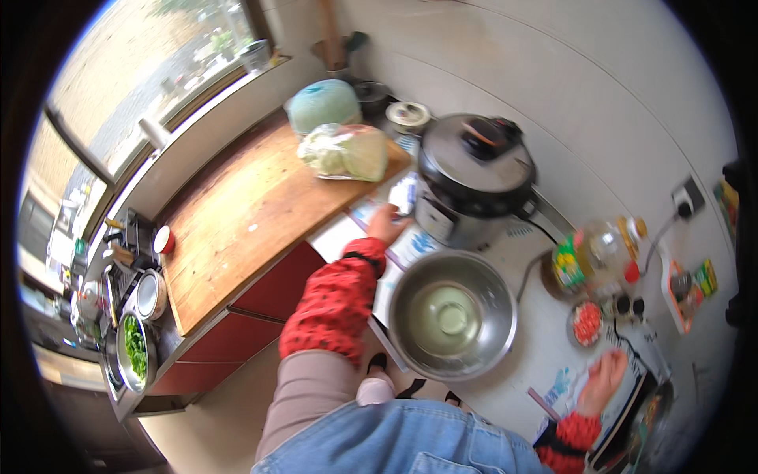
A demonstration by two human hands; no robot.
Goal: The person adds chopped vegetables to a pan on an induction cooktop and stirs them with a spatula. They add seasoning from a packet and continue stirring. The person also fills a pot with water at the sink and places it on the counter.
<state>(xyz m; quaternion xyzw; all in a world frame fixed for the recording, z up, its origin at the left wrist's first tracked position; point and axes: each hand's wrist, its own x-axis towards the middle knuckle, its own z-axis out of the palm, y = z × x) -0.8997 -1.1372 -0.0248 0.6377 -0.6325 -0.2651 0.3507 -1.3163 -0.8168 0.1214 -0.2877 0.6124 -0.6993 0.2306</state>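
Note:
My left hand (386, 225) reaches past the near corner of the wooden board, close to the pressure cooker. Its fingertips meet a small white and blue packet (404, 192); whether they grip it is too blurred to tell. Loosely curled and with nothing in it, my right hand (603, 379) hovers over the white counter at the right. Near it stands a small bowl of chopped red and white food (586, 323). Between my arms sits a wide stainless steel basin (408, 346) with a little pale liquid at the bottom. An electric pressure cooker (474, 172), lid on, stands behind the basin.
Bagged cabbage (349, 151) lies on the thick wooden board (254, 219). A cooking oil bottle (592, 255) leans in view near the wall socket (687, 198). A wok (654, 420) is at the lower right. Green leaves fill a metal bowl (121, 355) at far left.

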